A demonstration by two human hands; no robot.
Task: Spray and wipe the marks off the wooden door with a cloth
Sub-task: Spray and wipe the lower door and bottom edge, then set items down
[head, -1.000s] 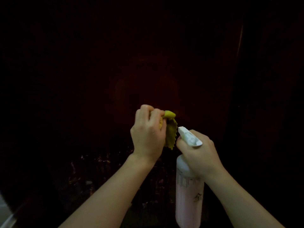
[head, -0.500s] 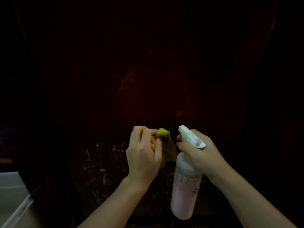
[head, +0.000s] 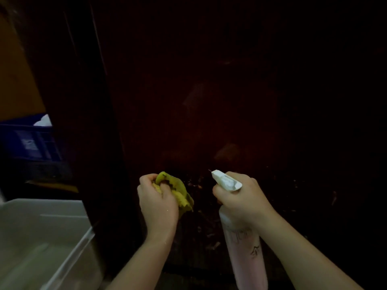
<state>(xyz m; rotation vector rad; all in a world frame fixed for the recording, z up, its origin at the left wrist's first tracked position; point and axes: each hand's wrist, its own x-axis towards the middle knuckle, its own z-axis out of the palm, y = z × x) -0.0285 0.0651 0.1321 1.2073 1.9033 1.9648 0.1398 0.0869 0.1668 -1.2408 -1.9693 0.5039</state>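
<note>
1. wooden door (head: 230, 91): dark reddish-brown panel, upright, filling most of the head view; smooth with a dull sheen in the middle; too dim to make out grain.
2. marks (head: 201, 185): pale flecks and streaks scattered across the lower part of the door, between and below both hands; plainly not yet cleared, so wiping judged unfinished, possibly barely begun.
3. cloth (head: 180, 191): yellow-green, soft, crumpled into a wad, one loose flap hanging to the right; held close to the door at the upper edge of the marked band, contact with the wood not clear.
4. left hand (head: 157, 204): grip closed around the cloth, fingers curled over the bunched top.
5. spray bottle (head: 245, 248): translucent plastic cylinder, pinkish liquid inside, faint dark print on the side; white trigger head (head: 226, 181) with nozzle pointing up-left toward the door, just beside the marks.
6. right hand (head: 240, 197): grip wrapped around the neck of the spray bottle, fingers at the front by the trigger; no mist visible.
7. white bin (head: 62, 208): hard plastic, rectangular, open-topped, lower left, well apart from the hands.
8. blue crate (head: 27, 139): dark moulded plastic, behind the bin at left.
9. remaining: spraying of the marked band, then rubbing with the cloth, judged still to do.
</note>
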